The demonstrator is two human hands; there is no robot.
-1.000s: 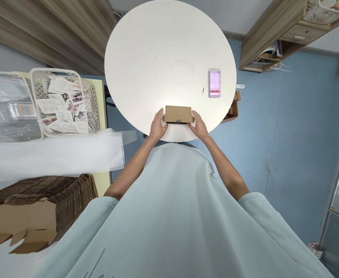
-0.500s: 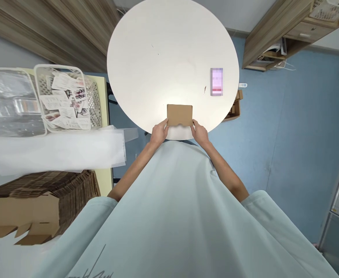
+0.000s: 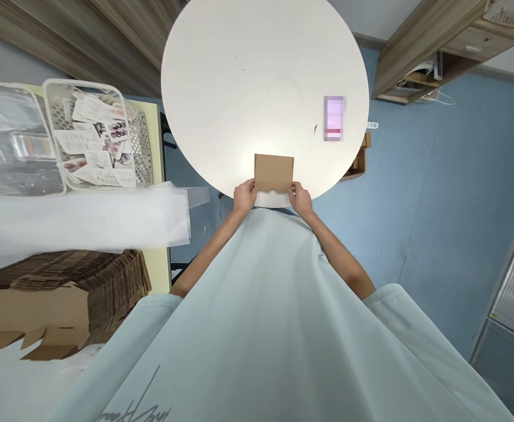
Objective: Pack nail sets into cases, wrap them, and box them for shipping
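A small brown cardboard box (image 3: pixel 273 172) lies at the near edge of the round white table (image 3: pixel 257 88), its top panel facing up and a small notch in its near edge. My left hand (image 3: pixel 245 196) grips the box's near left corner, fingers bent around it. At the near right corner my right hand (image 3: pixel 300 197) pinches the box in the same way. The inside of the box is hidden.
A phone (image 3: pixel 334 119), blurred out, lies on the table's right side. On the left, a side table (image 3: pixel 156 176) bears a white basket (image 3: pixel 129 135) of printed cards, white sheets (image 3: pixel 107 220) and stacked flat cardboard (image 3: pixel 116 287). An open brown box (image 3: pixel 361 164) stands right of the table.
The camera view has shifted slightly. Both hands stay at the box's near corners, with the fingers drawn in a little more around them.
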